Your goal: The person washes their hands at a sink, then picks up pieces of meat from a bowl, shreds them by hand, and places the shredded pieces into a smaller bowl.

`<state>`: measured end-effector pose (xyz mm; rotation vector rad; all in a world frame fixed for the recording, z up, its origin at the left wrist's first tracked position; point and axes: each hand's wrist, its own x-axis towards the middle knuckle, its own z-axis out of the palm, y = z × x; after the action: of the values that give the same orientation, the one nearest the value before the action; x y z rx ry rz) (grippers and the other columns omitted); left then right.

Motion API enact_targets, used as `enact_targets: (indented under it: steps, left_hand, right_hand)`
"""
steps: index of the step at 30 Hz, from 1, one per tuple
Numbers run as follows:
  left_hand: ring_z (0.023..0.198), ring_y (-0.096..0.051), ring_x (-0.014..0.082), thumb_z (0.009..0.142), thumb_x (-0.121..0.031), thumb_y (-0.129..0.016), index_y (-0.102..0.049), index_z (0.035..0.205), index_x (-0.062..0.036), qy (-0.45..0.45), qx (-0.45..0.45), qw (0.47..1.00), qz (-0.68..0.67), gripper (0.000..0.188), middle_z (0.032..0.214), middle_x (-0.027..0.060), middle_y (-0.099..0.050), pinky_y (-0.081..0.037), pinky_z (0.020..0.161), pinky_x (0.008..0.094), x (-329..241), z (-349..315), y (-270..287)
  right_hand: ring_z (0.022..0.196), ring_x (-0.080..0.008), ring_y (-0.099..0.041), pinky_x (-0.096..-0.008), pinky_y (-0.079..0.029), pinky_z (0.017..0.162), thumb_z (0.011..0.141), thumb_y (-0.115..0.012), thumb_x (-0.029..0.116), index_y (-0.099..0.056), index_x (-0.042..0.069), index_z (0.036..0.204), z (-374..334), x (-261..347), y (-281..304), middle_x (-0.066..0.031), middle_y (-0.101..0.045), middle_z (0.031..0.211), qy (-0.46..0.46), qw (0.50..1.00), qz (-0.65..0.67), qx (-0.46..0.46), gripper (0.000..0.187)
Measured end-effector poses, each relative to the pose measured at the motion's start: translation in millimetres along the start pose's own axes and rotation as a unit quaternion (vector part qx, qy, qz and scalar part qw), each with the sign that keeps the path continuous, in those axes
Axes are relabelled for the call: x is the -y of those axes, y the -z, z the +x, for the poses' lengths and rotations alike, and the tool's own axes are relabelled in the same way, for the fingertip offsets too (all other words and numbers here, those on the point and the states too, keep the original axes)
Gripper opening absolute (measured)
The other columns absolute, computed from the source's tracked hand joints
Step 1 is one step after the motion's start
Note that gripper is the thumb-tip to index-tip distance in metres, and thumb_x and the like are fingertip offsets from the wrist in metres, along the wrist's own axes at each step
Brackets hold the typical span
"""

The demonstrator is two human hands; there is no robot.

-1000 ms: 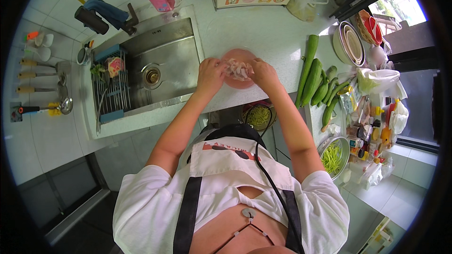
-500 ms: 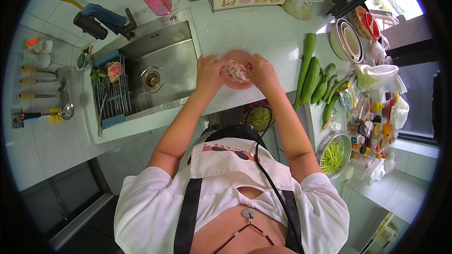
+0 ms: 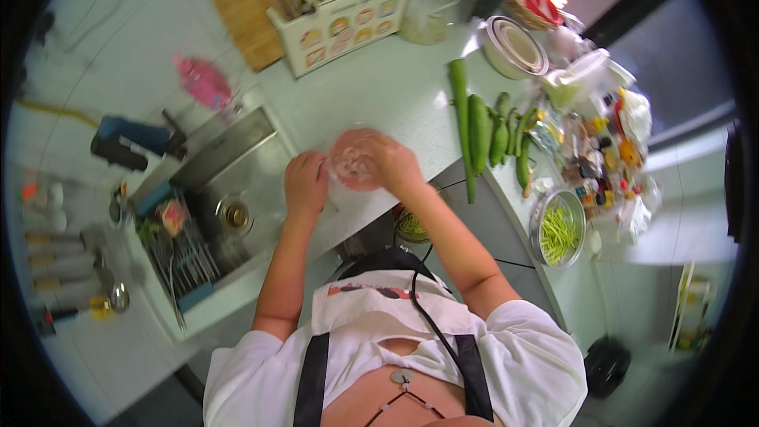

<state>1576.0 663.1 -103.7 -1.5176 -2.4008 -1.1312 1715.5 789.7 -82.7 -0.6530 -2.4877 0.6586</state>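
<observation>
A pink see-through bowl (image 3: 348,179) stands on the counter right of the sink, with pale pinkish pieces (image 3: 360,164) in it that look like raw meat. My right hand (image 3: 395,164) reaches over the bowl's right side, fingers bent down into it; blur and the hand itself hide the fingertips. Just left of the bowl, my left hand (image 3: 306,182) is closed with its fingers curled in. A thin dark line shows by those fingers, too smeared to name.
To the left lies a steel sink (image 3: 253,166) with a dish rack (image 3: 186,245). Behind stand a knife holder (image 3: 340,28), a cutting board (image 3: 245,8) and a pink pump bottle (image 3: 204,81). Green gourds (image 3: 478,134) and a bowl of cut green strips (image 3: 559,236) occupy the right counter.
My left hand has come off the bowl's left side and curled closed. My right hand has moved further over the bowl. The whole view has turned and shifted.
</observation>
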Motion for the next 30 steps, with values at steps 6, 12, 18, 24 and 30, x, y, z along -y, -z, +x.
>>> enact_targets:
  steps: [6, 12, 18, 24, 30]
  left_hand:
    - [0.085, -0.056, 0.0292, 0.079, -0.015, -0.054, -0.06, 0.088, -0.0052, 0.043, 0.026, 0.998, -0.046, 0.015, 0.09, 0.0116, -0.059, -0.044, 0.074, 0.0371, 0, -2, 27]
    - [0.091, -0.055, 0.0312, 0.082, -0.016, -0.052, -0.059, 0.097, -0.0032, -0.019, 0.088, 0.991, 0.097, 0.02, 0.096, 0.0141, -0.059, -0.043, 0.077, 0.0365, 22, -32, 44]
    - [0.086, -0.055, 0.0264, 0.08, -0.009, -0.054, -0.058, 0.095, -0.002, -0.007, -0.028, 1.0, -0.012, 0.017, 0.095, 0.0124, -0.057, -0.043, 0.076, 0.0336, -22, -63, 108]
    - [0.069, -0.048, 0.0199, 0.075, -0.004, -0.058, -0.051, 0.085, -0.0013, 0.006, -0.11, 0.994, -0.02, 0.012, 0.076, 0.0079, -0.048, -0.041, 0.066, 0.0296, -37, -100, 163]
    - [0.061, -0.041, 0.0192, 0.073, 0.002, -0.056, -0.042, 0.074, -0.0018, -0.016, -0.119, 0.993, -0.017, 0.015, 0.07, 0.0076, -0.041, -0.037, 0.058, 0.0287, -19, -128, 209]
  right_hand:
    - [0.093, -0.027, -0.056, -0.0371, -0.049, 0.073, 0.071, -0.06, 0.017, -0.059, 0.015, 0.098, -19, 6, 2, -0.0066, -0.058, 0.101, -0.061, 0.998, 0.0, 0.003, 0.027]
    - [0.095, -0.0269, -0.054, -0.0366, -0.047, 0.074, 0.072, -0.061, 0.015, -0.058, 0.014, 0.099, -28, 19, 3, -0.0078, -0.057, 0.101, -0.001, 0.999, -0.034, -0.004, 0.027]
    - [0.083, -0.0279, -0.056, -0.0373, -0.045, 0.07, 0.07, -0.064, 0.011, -0.056, 0.012, 0.092, -49, 120, 30, -0.0084, -0.056, 0.095, 0.05, 0.972, 0.09, -0.21, 0.024]
    - [0.068, -0.0285, -0.054, -0.0368, -0.043, 0.058, 0.069, -0.06, 0.003, -0.049, 0.007, 0.076, -88, 161, 25, -0.0093, -0.051, 0.077, 0.03, 0.95, 0.23, -0.209, 0.012]
    - [0.062, -0.0302, -0.051, -0.0363, -0.041, 0.054, 0.065, -0.054, -0.002, -0.045, 0.005, 0.069, -107, 205, 14, -0.01, -0.048, 0.068, 0.059, 0.95, 0.226, -0.205, 0.011]
